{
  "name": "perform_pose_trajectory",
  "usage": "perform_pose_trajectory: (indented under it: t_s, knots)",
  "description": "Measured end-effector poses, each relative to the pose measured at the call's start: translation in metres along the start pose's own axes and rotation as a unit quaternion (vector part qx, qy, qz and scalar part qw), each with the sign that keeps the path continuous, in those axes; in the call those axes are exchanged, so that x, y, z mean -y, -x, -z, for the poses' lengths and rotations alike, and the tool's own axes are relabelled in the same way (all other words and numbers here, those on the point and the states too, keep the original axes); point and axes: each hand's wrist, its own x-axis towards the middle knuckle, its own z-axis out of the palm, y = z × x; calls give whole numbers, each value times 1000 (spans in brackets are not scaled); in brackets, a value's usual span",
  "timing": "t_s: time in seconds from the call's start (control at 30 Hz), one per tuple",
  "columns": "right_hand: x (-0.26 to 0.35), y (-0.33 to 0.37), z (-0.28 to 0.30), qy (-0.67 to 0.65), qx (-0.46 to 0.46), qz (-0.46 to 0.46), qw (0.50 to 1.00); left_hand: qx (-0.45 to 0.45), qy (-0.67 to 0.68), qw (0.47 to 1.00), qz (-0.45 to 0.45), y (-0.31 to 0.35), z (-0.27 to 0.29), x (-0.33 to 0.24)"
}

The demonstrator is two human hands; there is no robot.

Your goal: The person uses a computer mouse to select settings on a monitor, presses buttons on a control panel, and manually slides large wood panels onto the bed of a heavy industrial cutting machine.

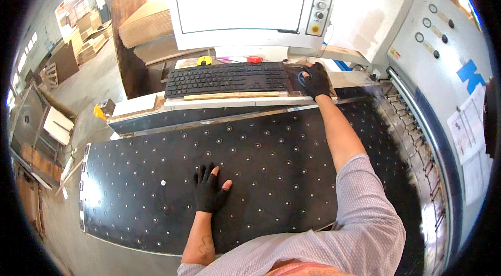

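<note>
My left hand (210, 190), in a black glove with some fingertips bare, rests on a black table (250, 171) dotted with small round studs. Its fingers are spread and it holds nothing. Beyond the table, my right hand (317, 83), gloved alike, is curved over a computer mouse (301, 78); only the mouse's blue-ringed edge shows past the fingers. Just left of that hand lies a black keyboard (224, 78) on a narrow shelf. A large monitor (240, 2) with a washed-out white screen stands behind it.
A control strip (320, 4) with knobs and a yellow-ringed button flanks the screen. To the right stands a grey machine cabinet (433, 46) with gauges, above a long metal bar (417, 103). Stacked boards (148, 22) are at the back left. Small yellow (204, 60) and red items (254, 59) lie behind the keyboard.
</note>
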Motion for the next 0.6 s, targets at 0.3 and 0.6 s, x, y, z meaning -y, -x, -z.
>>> perform_pose_trajectory:
  t_s: [0.3,0.6]
  knots:
    - [35,8,22,-10,2,-13,1000,2,-5,1000,8,2,0,6]
    - [41,8,19,-37,17,2,999,-11,-20,1000,12,5,-4,10]
